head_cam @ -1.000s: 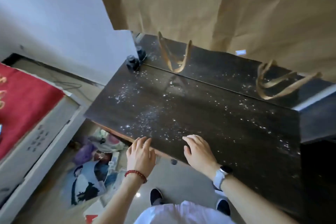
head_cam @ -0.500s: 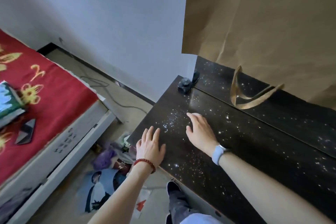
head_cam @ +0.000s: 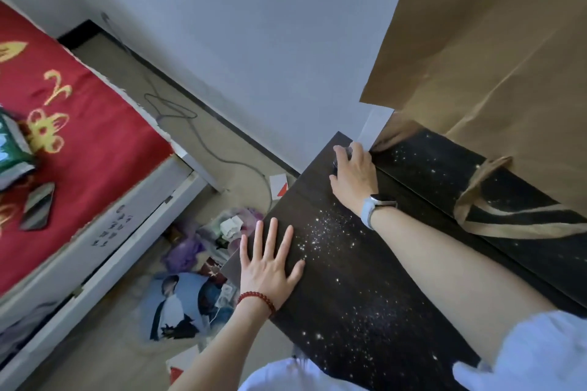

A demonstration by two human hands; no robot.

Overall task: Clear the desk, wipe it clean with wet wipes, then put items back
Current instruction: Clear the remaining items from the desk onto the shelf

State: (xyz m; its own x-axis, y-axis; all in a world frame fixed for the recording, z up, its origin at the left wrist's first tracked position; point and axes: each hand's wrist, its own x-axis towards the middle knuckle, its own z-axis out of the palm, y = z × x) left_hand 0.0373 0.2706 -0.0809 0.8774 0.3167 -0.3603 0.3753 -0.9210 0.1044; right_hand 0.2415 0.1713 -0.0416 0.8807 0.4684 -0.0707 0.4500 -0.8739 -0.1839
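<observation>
Both hands have shifted: the right hand (head_cam: pixel 354 174) now closes over the small dark object (head_cam: pixel 341 157) at the desk (head_cam: pixel 349 295) corner. The left hand (head_cam: pixel 270 267) lies flat, fingers spread. No writing is legible.

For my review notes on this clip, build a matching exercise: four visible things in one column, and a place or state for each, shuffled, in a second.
Column one:
1. left hand
2. right hand
3. phone
4. paper bag

Column two:
A. lying on the red bed cover
B. flat at the desk edge, fingers spread
C. standing at the desk's back
D. closed over a small dark object at the desk's far corner

Pairs: 1-B, 2-D, 3-A, 4-C
</observation>
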